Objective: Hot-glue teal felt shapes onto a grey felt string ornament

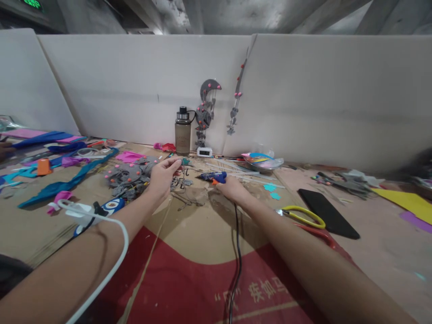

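Note:
My left hand point(164, 175) is closed in a pinch on a small teal and grey felt piece point(185, 161), held just above the cardboard. My right hand point(230, 187) grips a blue hot glue gun point(213, 177) with an orange trigger, its nozzle pointing left toward the felt piece. The gun's black cord point(237, 252) runs back along my right forearm. A heap of grey felt cut-outs with pink beads point(130, 175) lies just left of my left hand.
A brown bottle point(182, 131), a small white clock point(204, 152) and hanging grey felt ornaments point(206, 105) stand at the white partition. Yellow-handled scissors point(302, 216), red scissors and a black phone point(326, 213) lie right. Blue felt strips point(64, 182) lie left.

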A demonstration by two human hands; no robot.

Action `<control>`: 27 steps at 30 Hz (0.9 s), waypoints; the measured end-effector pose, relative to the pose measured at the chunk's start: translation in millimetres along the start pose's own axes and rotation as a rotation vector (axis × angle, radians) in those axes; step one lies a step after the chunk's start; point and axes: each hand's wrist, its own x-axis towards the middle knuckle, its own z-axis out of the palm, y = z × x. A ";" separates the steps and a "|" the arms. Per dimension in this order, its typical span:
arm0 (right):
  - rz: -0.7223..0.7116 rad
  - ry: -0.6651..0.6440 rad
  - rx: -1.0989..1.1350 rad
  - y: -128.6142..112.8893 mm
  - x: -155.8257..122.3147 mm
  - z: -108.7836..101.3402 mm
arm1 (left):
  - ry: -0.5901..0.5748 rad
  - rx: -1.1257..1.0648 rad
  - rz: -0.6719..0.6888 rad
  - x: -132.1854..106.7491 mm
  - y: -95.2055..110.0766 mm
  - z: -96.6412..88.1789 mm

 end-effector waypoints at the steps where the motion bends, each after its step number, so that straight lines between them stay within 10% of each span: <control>1: 0.016 0.005 0.010 -1.3 1.4 0.4 | 0.001 -0.017 -0.010 0.8 -0.9 -0.7; 11: -0.263 -0.072 0.538 -54.2 -27.7 1.6 | 0.016 -0.170 -0.151 4.9 -2.9 -4.5; 27: -0.358 -0.081 0.280 -47.7 -32.7 4.1 | 0.007 -0.170 -0.171 2.0 -2.0 -0.7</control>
